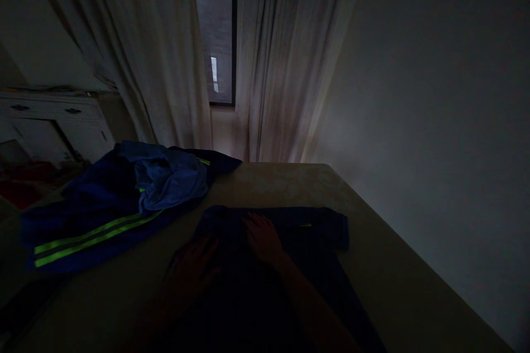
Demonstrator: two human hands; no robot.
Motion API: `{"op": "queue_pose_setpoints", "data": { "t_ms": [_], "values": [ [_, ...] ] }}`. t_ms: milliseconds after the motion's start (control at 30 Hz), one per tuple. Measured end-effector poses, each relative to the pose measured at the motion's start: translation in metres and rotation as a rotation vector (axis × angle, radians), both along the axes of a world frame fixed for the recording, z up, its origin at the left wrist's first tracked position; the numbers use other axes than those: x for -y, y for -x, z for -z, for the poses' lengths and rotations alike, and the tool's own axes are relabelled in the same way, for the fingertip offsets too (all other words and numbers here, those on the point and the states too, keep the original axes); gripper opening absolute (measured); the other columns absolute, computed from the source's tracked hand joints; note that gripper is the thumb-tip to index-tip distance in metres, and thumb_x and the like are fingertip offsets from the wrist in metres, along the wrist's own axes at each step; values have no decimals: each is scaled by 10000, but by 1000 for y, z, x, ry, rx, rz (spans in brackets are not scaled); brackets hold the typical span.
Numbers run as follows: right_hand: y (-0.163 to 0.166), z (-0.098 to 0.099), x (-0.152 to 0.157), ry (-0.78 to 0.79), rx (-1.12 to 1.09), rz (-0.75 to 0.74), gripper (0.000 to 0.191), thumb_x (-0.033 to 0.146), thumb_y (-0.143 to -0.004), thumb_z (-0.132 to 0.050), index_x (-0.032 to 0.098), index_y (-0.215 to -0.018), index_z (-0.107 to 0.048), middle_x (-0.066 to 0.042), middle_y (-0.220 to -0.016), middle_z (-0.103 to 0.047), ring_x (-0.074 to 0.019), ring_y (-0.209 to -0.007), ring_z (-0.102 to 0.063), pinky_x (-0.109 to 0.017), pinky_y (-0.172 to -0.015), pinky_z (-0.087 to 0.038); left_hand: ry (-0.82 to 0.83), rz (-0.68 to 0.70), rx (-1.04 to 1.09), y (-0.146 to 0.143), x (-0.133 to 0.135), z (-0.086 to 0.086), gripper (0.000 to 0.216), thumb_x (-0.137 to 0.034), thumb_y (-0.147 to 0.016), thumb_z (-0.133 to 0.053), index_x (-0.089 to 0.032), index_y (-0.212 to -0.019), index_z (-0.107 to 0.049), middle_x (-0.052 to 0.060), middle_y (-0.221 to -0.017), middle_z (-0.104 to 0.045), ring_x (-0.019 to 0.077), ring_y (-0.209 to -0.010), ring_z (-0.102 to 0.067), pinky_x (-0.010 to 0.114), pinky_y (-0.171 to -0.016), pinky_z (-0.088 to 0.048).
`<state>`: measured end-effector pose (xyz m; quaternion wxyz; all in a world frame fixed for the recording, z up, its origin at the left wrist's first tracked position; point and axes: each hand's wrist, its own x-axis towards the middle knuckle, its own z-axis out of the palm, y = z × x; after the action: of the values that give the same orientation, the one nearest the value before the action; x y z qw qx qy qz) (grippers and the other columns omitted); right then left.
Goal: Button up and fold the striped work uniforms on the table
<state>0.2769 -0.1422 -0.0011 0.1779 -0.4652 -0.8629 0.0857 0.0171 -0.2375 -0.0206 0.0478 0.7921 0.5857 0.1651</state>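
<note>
A dark navy garment (323,231) lies spread flat on the table (393,265) in front of me. My right hand (260,237) rests flat on its middle, fingers stretched out toward the far edge. My left hand (194,267) lies flat on the garment's left part, fingers apart; it is very dim. Neither hand holds anything.
A pile of blue clothes (124,204) with neon-green stripes lies on the table's left. Pale curtains (269,66) hang behind, with a dark window gap (215,27). A white cabinet (53,121) stands at far left. A bare wall is on the right.
</note>
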Motion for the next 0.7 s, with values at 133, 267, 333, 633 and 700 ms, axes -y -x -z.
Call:
{"op": "queue_pose_setpoints", "data": {
  "t_ms": [133, 267, 333, 633, 700],
  "values": [
    [1, -2, 1, 14, -12, 7, 435, 317, -1063, -356, 306, -1468, -515, -37, -1583, -446, -207, -1453, -405, -466, -1217, -255, -10, -65, 98, 6, -23, -4, 475, -474, -1005, -430, -257, -1393, -596, 109, -1445, -592, 308, -1316, -555, 519, -1134, -402],
    [2, -2, 0, 28, -3, 19, 434, 321, -1052, -387, 318, -1467, -515, -32, -1580, -451, -216, -1445, -416, -475, -1212, -262, -198, -119, 213, 19, -76, -37, 466, -354, -1003, -396, -184, -1413, -538, 130, -1454, -563, 291, -1364, -501, 484, -1159, -387],
    [1, -1, 0, 18, -10, 12, 438, 317, -1049, -392, 314, -1472, -507, -33, -1580, -451, -214, -1445, -415, -470, -1212, -262, -205, -8, 234, 26, -101, -50, 471, -382, -968, -470, -200, -1392, -563, 116, -1493, -537, 291, -1392, -470, 494, -1179, -361],
    [1, 1, -1, 3, -10, 13, 435, 317, -1043, -412, 327, -1466, -510, -19, -1576, -457, -212, -1446, -413, -457, -1212, -273, 93, -171, 902, 42, -115, -53, 637, -726, -865, -449, -176, -1070, -695, 121, -1167, -747, 291, -1116, -682, 438, -1004, -530],
    [1, 1, -1, 7, -20, 22, 427, 324, -1049, -403, 335, -1461, -514, -19, -1570, -466, -211, -1444, -416, -461, -1213, -268, 110, -232, 936, 43, -110, -50, 717, -741, -903, -324, -156, -1128, -673, 129, -1125, -756, 289, -1063, -707, 417, -918, -572]
  ]
}}
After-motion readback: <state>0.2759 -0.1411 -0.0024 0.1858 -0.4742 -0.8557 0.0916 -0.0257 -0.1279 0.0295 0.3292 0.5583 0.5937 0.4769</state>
